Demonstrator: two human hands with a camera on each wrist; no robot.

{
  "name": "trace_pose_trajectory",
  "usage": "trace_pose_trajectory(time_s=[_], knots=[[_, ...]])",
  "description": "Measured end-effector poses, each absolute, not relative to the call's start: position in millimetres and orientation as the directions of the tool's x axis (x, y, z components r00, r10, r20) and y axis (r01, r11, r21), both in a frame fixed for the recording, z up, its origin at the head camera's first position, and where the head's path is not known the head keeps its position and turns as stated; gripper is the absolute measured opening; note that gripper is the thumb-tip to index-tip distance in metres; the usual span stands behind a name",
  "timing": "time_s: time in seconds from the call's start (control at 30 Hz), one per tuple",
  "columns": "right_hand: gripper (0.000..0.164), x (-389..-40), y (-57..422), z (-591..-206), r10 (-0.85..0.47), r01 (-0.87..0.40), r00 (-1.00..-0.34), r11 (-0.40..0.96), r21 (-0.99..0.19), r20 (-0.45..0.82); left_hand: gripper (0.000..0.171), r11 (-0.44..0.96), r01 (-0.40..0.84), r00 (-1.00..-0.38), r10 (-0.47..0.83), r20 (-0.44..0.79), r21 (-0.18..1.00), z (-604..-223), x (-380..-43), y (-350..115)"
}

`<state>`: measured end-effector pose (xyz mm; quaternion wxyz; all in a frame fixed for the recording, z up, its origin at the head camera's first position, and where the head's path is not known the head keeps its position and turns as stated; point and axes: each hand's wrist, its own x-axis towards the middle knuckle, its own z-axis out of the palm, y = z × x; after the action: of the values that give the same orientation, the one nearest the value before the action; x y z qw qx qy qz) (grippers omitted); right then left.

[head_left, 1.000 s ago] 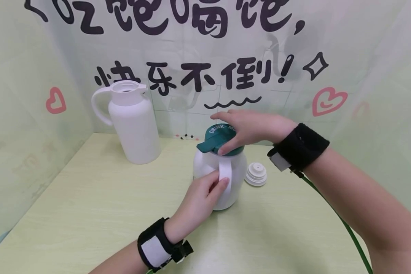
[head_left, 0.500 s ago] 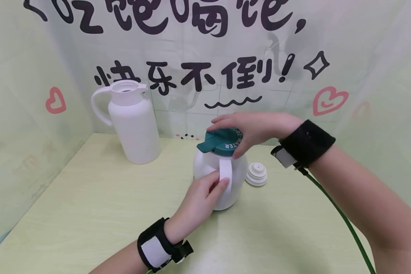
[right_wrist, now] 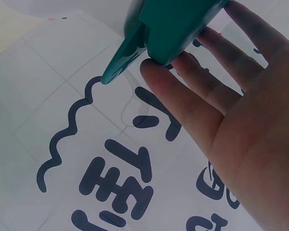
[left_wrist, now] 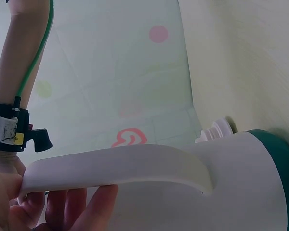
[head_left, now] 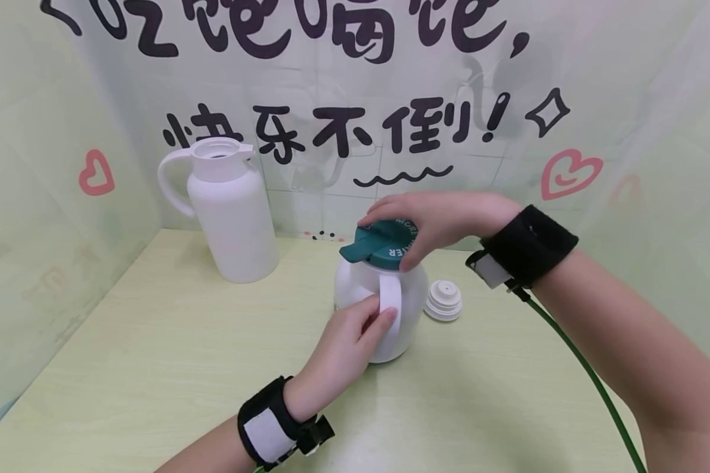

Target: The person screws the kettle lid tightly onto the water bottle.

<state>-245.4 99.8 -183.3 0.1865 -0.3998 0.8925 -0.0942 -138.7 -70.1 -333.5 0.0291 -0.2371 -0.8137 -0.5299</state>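
Note:
A rounded white vacuum jug with a green lid stands upright on the table. My left hand grips its white handle, fingers curled through the loop. In the left wrist view the handle lies along those fingers, and the jug's green base band shows at the right. My right hand grips the lid from above, thumb at the near rim and fingers over the far side. The right wrist view shows fingertips at the edge of the green lid. The lid's spout tab points left.
A white stepped stopper lies just right of the jug. A taller white pitcher, without a lid, stands at the back left. Behind is a printed cloth backdrop. A green cable runs along the right forearm.
My right hand has shifted round the lid: the thumb moved right along the near rim, uncovering lettering, and the fingers came down over the far edge. The left hand and jug look unchanged.

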Motion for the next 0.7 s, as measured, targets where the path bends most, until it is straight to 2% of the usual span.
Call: trace_pose_trajectory(time_s=[0.7], knots=[[0.074, -243.7, 91.3, -185.3, -0.675, -0.636, -0.703, 0.737, -0.228, -0.222, 0.016, 0.312, 0.422, -0.883, 0.353, 0.308, 0.851, -334.1, -138.7, -70.1]])
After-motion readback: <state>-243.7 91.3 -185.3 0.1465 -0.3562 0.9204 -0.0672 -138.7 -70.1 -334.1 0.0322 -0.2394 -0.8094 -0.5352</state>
